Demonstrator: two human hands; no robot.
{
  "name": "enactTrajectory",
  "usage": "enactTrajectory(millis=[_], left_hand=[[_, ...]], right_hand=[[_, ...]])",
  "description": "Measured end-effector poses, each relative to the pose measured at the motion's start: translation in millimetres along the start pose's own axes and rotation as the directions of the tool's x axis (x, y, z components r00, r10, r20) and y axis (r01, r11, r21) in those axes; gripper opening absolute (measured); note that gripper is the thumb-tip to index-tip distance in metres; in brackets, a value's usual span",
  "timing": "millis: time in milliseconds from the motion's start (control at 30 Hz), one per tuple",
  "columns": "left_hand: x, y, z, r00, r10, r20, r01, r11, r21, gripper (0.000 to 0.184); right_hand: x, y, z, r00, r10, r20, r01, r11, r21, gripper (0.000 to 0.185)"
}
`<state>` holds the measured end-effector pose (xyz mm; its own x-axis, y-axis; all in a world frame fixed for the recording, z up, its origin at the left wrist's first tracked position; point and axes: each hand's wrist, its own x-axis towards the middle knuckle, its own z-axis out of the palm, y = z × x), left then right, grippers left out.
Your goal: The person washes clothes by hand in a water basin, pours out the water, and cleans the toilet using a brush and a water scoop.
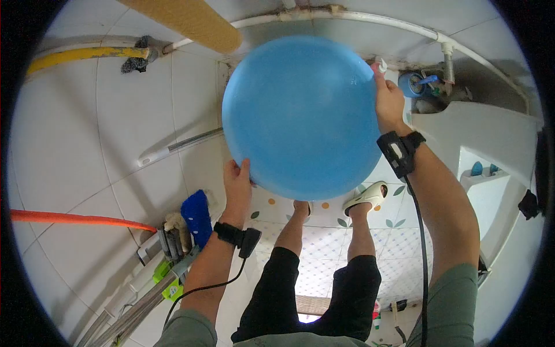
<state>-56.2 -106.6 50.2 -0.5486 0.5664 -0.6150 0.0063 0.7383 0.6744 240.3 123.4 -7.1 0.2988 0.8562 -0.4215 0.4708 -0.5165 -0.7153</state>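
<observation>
In the head view, our left fingers [245, 167] are clamped on the lower-left rim of the big blue basin [300, 115], and our right fingers [382, 87] close on its upper-right edge. The basin spans the space between them, above the tiled floor [399, 246]. A white-ended pole [154, 157] lies to the left of our left fingers; a pump nozzle [382, 66] pokes up just beside our right fingertips, with a small blue cup [409, 85] to their right.

We could lose the rim if it is wet, since we grip so wide a thing only at its edges. Swinging it could knock the nozzle or the pole, and the black cable [425, 277] at our right wrist could snag.

The basin hides the far end of the pole and the wall behind. We can't tell how deep our fingertips reach behind the rim, nor whether we face the basin's inside or underside. Our left foot is mostly covered.
</observation>
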Motion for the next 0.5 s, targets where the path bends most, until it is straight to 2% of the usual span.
enactTrajectory(millis=[100,167,267,333,367,433,500], left_hand=[[-26.4,7.6,4.1,0.999,0.048,-0.001,-0.048,0.994,-0.102,0.026],[-39.9,11.5,6.6,0.997,0.078,-0.015,-0.08,0.989,-0.123,0.022],[-62.5,11.4,5.7,0.996,0.083,0.022,-0.081,0.995,-0.06,0.021],[-79.7,13.7,2.5,0.994,0.105,0.037,-0.107,0.993,0.046,0.02],[-89.5,13.5,0.9,0.992,0.111,0.067,-0.117,0.988,0.096,0.019],[-100.2,13.4,0.9,0.977,0.132,0.165,-0.143,0.988,0.054,0.019],[-112.6,15.6,9.3,0.959,0.176,0.221,-0.192,0.98,0.053,0.02]], right_hand=[[-4.9,38.7,-10.6,0.998,0.047,-0.035,-0.036,0.965,0.261,0.054],[-31.0,36.8,-33.5,0.995,0.093,-0.043,-0.075,0.948,0.308,0.048],[-59.8,57.6,-64.3,0.985,0.162,-0.057,-0.126,0.906,0.403,0.044],[-79.3,70.4,-83.6,0.976,0.202,-0.085,-0.145,0.884,0.444,0.045],[-95.1,77.2,-96.8,0.966,0.232,-0.115,-0.156,0.876,0.457,0.045],[-124.4,91.4,-120.9,0.95,0.245,-0.194,-0.149,0.9,0.409,0.045],[-151.7,111.7,-139.6,0.917,0.329,-0.224,-0.185,0.851,0.491,0.045]])
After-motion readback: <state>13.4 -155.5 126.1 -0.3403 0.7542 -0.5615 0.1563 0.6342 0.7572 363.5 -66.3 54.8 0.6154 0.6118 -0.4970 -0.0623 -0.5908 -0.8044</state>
